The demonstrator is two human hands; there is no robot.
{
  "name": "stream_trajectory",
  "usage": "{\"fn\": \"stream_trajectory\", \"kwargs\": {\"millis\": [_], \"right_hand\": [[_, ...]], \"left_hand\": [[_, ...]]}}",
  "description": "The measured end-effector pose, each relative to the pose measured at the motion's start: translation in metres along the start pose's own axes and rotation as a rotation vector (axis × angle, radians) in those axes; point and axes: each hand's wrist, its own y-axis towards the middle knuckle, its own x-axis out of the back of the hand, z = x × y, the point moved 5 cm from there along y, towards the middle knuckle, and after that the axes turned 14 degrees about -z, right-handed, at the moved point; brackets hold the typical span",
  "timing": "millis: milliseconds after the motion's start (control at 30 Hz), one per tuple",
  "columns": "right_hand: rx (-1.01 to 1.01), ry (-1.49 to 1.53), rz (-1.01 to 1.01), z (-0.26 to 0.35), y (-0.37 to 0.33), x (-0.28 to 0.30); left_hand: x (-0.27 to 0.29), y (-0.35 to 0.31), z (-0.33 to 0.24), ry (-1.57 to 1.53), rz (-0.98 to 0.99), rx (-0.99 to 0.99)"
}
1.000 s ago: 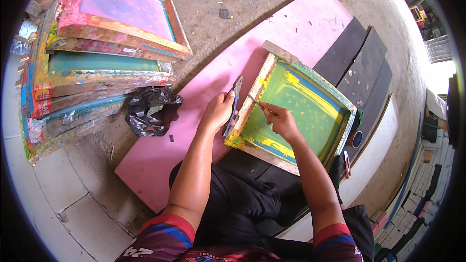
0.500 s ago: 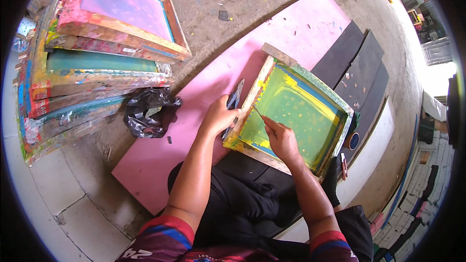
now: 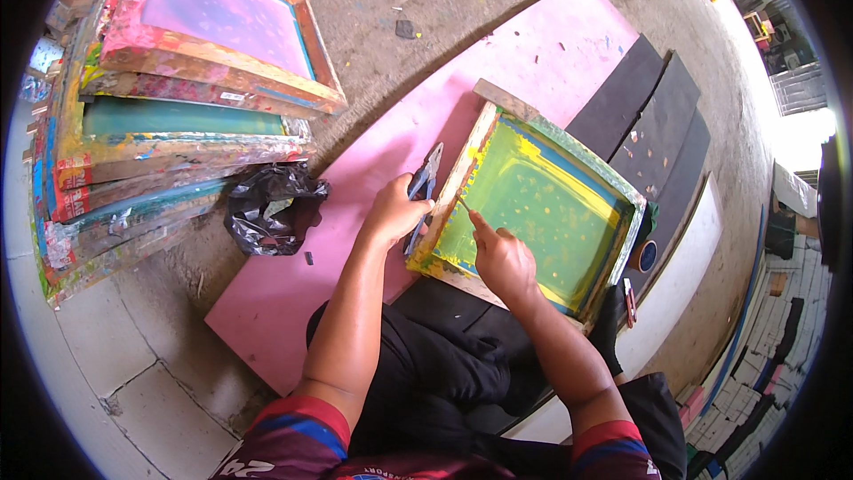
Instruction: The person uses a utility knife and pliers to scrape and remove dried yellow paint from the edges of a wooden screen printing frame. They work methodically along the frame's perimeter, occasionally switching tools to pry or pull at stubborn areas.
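A wooden screen-printing frame lies tilted across the board by my legs, its green mesh streaked with yellow paint. My left hand is wrapped round a pair of pliers with dark blue handles, jaws pointing away from me, beside the frame's left bar. My right hand is closed over the mesh, gripping a thin pointed tool. Its tip reaches the inner edge of the left bar; my fingers hide its handle, and its exact kind cannot be made out.
A pink board and black sheets lie under the frame. Paint-stained screen frames are stacked at left, near a crumpled black plastic bag. To the right are a small round container and a red cutter knife.
My right hand has shifted slightly left and towards me, bringing the thin tool's tip closer to the left bar. The pliers have turned a little in my left hand, showing more of their jaws.
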Motion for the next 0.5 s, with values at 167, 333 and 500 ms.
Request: {"fn": "stream_trajectory", "kwargs": {"millis": [167, 333, 500], "right_hand": [[-0.016, 0.280, -0.025, -0.006, 0.009, -0.012], [0.010, 0.389, -0.089, -0.007, 0.011, -0.001], [-0.010, 0.169, -0.061, -0.012, -0.002, 0.004]], "left_hand": [[0.000, -0.001, -0.004, -0.002, 0.011, 0.016], [0.003, -0.002, -0.002, -0.021, 0.001, 0.035], [0.003, -0.001, -0.003, -0.009, 0.004, 0.030]]}}
